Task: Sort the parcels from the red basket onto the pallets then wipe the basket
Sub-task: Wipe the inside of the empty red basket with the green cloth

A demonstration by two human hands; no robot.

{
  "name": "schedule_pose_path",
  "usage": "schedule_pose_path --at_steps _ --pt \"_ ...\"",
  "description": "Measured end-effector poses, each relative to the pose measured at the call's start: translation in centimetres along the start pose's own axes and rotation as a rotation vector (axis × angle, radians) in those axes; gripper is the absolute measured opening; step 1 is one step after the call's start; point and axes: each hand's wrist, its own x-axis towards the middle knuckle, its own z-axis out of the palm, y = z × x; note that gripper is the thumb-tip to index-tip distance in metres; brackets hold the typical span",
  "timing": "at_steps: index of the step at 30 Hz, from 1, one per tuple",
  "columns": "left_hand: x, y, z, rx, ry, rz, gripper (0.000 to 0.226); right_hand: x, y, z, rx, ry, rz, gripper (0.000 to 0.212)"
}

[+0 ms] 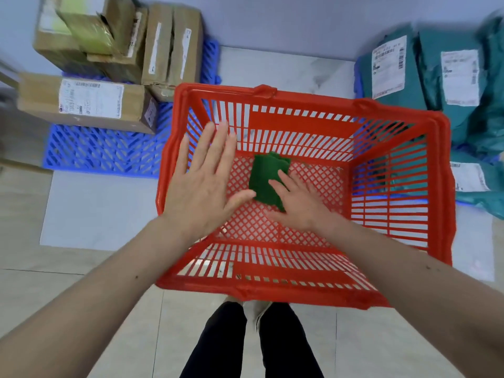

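Parcels out, so wipe: right hand (297,205) flat, pressing green cloth (266,178) on red basket (300,291) mesh floor near far wall; left hand (201,181) spread, empty—brace left rim, sweep to corners.

One view only, from the head camera I'm watching through. It looks steeply down and slightly forward from standing height, wide-angle, edges bowed. The red basket (305,192) fills the centre, close under the lens; both forearms enter from the bottom corners. The blue pallet (106,151) with cardboard boxes sits upper left, teal mailer bags (436,75) upper right. My wearer's legs show at bottom centre.
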Motion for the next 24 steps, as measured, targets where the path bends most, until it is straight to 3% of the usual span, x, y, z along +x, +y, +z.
schedule_pose_path --at_steps 5,10,12,15,17,19,21,24 --pt "5.8 -0.9 0.1 0.131 0.0 0.003 0.136 5.3 -1.8 3.4 0.05 0.156 0.144 0.094" --pt "7.4 -1.4 2.0 0.137 0.02 0.026 0.139 9.0 -4.2 5.8 0.26 0.457 0.178 0.092" --pt "7.5 -1.7 2.4 0.119 0.039 0.049 0.137 10.0 -5.0 6.3 0.305 0.529 0.025 0.078" --pt "7.7 -1.7 2.8 0.135 0.049 0.052 0.136 11.2 -4.0 7.1 0.19 0.506 -0.279 0.059" --pt "7.7 -1.6 2.9 0.149 0.043 0.044 0.137 10.9 -1.6 7.4 0.022 0.455 -0.53 0.063" --pt "7.8 -1.6 3.0 0.159 0.043 0.035 0.137 9.7 1.5 6.7 -0.09 0.263 -0.701 0.076" --pt "7.9 -1.5 3.0 0.153 0.051 0.036 0.136 8.5 3.9 5.6 -0.072 0.216 -0.671 0.081" --pt "7.8 -1.5 3.2 0.119 0.073 0.042 0.129 8.3 3.3 4.0 0.163 0.483 -0.378 0.076"
